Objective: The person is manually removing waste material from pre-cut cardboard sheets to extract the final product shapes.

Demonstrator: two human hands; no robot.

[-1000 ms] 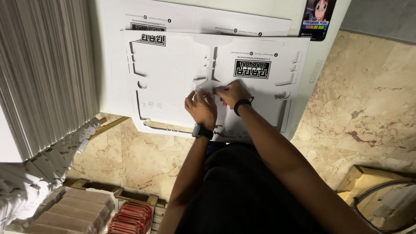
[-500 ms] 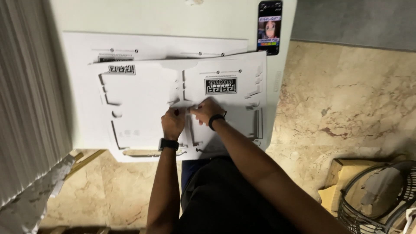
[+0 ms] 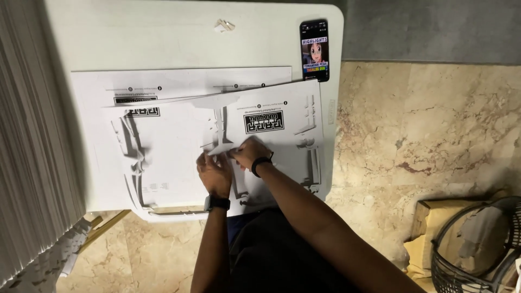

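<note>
Ok, head view: both hands meet mid-sheet on the top die-cut card sheet [image 3: 179,163], white w/ black printed blocks, lying on the white desk [image 3: 163,38]. Left hand [image 3: 215,172] and right hand [image 3: 248,153] each pinch a small white flap [image 3: 221,147] lifted off the sheet, fingers closed on it, hands touching. Black band on each wrist. Second sheet [image 3: 179,84] sits under the first, offset toward the far edge. Phone [image 3: 315,50], screen lit, at desk's far right corner. Small paper scrap [image 3: 224,25] near the far edge. Wire basket [image 3: 477,244] on the marble floor [image 3: 434,125], right.
</note>
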